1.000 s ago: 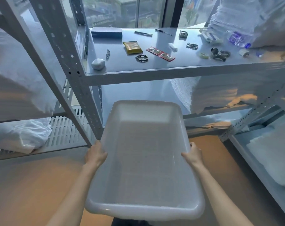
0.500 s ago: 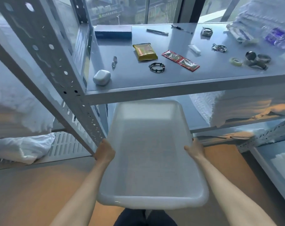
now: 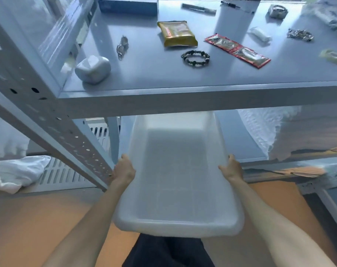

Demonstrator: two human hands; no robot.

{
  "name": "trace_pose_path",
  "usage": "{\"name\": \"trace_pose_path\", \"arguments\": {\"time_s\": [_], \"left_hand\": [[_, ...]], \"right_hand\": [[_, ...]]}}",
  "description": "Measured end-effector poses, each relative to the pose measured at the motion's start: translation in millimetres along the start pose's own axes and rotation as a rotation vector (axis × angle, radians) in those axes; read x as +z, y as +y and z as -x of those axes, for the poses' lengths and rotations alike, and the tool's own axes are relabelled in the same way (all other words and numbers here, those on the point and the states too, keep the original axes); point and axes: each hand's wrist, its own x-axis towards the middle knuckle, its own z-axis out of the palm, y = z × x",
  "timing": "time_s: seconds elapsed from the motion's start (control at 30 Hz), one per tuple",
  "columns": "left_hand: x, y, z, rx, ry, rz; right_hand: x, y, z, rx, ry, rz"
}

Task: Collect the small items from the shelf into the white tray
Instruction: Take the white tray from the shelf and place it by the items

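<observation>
Below the shelf [image 3: 183, 101], centre frame, the white tray [image 3: 175, 224] is gripped at both side rims by left hand [image 3: 124, 171] and right hand [image 3: 231, 169], fingers curled; judged light, rigid, smooth.

tray [image 3: 178, 224]: between the left hand [image 3: 124, 171] and right hand [image 3: 231, 170], far end beneath the shelf [image 3: 183, 101].
earbud case [image 3: 92, 69]: on the shelf, beyond the left fingers.
bead bracelet [image 3: 195, 58]: on the shelf, beyond and between both hands' fingers.
snack packet [image 3: 177, 33]: just behind the bead bracelet.
sachet strip [image 3: 238, 51]: beyond the right fingers, right of the bead bracelet.
</observation>
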Motion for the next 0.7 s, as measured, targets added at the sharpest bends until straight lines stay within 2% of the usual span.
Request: {"name": "trace_pose_path", "arguments": {"time_s": [0.3, 0.43, 0.57, 0.7], "left_hand": [[28.5, 27.8, -78.1, -0.016, 0.112, 0.008], [27.5, 36.1, -103.8, 0.01, 0.095, 0.025], [7.1, 47.3, -91.0, 0.068, 0.122, -0.095], [-16.0, 57.9, -12.8, 0.189, 0.095, -0.198]], "right_hand": [[27.0, -17.0, -87.2, -0.041, 0.01, 0.018], [20.7, -33.9, -112.0, -0.041, -0.022, 0.024], [5.9, -48.8, -89.4, -0.114, -0.031, 0.052], [-24.4, -61.7, -17.9, -0.193, -0.008, 0.048]]}}
